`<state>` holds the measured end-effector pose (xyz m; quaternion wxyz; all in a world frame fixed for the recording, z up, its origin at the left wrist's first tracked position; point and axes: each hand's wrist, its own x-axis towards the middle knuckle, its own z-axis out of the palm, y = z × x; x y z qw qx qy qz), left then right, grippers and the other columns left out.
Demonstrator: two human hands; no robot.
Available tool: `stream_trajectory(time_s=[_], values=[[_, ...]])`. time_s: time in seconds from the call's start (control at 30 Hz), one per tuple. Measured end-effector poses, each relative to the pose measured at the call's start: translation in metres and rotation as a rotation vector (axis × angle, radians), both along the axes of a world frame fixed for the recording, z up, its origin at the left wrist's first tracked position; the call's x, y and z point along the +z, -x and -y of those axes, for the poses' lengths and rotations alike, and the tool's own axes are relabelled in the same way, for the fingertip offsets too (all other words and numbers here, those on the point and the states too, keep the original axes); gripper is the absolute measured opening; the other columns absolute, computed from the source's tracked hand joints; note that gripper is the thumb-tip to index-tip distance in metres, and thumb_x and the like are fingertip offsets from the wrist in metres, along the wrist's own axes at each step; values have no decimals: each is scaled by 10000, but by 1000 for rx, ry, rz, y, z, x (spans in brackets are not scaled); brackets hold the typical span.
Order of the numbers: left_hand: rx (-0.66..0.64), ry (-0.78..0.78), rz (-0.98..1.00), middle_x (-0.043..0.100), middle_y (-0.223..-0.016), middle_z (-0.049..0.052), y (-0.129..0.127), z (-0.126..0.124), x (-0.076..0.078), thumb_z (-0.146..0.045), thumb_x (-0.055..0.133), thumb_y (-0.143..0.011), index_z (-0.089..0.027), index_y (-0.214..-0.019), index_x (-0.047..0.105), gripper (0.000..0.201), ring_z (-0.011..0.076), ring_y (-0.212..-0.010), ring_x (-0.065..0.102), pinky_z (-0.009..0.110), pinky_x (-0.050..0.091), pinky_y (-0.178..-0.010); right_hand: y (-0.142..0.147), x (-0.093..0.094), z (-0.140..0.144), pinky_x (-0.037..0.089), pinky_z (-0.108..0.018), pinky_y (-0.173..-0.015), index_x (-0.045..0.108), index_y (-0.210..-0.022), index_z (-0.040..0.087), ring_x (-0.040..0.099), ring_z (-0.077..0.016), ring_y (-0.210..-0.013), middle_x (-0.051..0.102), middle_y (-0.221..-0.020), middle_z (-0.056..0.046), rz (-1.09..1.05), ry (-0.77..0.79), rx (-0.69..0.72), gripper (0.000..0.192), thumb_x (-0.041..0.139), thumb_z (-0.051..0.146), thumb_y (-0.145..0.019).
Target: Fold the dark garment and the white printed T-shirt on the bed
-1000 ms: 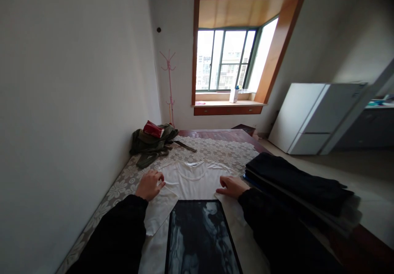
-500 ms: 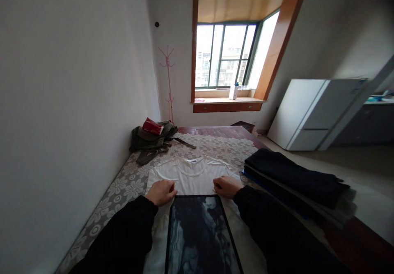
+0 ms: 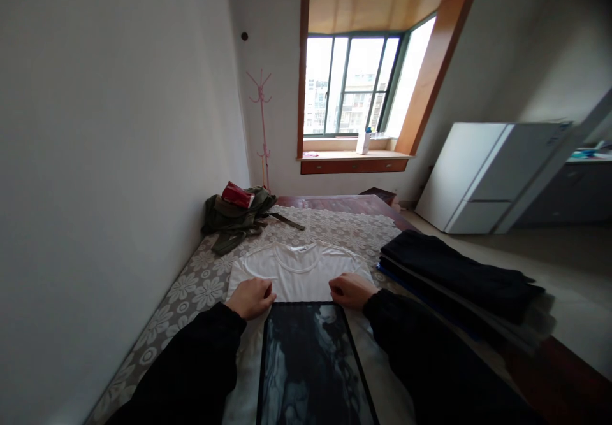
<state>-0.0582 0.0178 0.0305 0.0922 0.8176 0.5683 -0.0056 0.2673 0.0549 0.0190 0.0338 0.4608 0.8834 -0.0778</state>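
1. Left hand (image 3: 252, 297): comes in from the lower left, back of the hand upward, knuckles toward the centre. Its fingers are curled closed beside the upper left corner of the print (image 3: 310, 367); whether they pinch fabric cannot be told.
2. Right hand (image 3: 352, 290): mirrors the left at the upper right corner, wrist bent inward, fingers likewise curled closed; any grip on fabric is hidden.
3. Forearms: both in black sleeves (image 3: 186, 355), angled inward on either side of the print.
4. Shirt (image 3: 296, 285): white, spread flat between and beneath the hands, neckline away from the wearer, dark print nearest.
5. Surface: a floral cloth (image 3: 335, 222) covers most of a reddish table (image 3: 329, 203). A dark green bag (image 3: 229, 221), bearing a red packet (image 3: 238, 195), lies at the far left; a stack of dark clothes (image 3: 459, 269) lies to the right.
6. Room: a pale wall (image 3: 105, 125) at left, a pink coat rack (image 3: 261, 116), a wood-framed window (image 3: 356, 87) and, at right, a white fridge (image 3: 478, 176).
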Motion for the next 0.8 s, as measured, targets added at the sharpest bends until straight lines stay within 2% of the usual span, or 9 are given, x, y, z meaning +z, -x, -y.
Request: stream_trajectory(time_s=[0.17,0.37,0.67,0.8], values=[[-2,11,4,713,-904,77,-2,3,7,-413,515,-923,-220,-844,628,238,236,-859,679,294,431,-707,3,1,2,296,-268,-611,635,-721,212,614,-150,-695,699,-727,-21,-69,14,71,154,544,250,-840],[-46,44,53,712,-885,50,-3,5,16,-412,549,-908,-229,-830,621,212,213,-817,673,280,419,-682,5,0,2,288,-258,-592,621,-696,203,556,-128,-630,664,-676,-6,-110,66,77,154,542,238,-823],[-67,114,12,721,-917,31,-4,8,14,-404,576,-886,-241,-886,644,176,204,-826,669,280,424,-677,4,-7,-1,279,-252,-577,628,-674,195,472,-111,-582,615,-636,13,-131,120,77,137,561,219,-791],[-69,139,9,720,-904,27,-4,10,19,-431,587,-874,-241,-875,653,202,205,-820,668,279,427,-673,5,-7,0,282,-245,-575,647,-689,193,477,-108,-588,618,-641,20,-116,146,77,130,571,226,-789]])
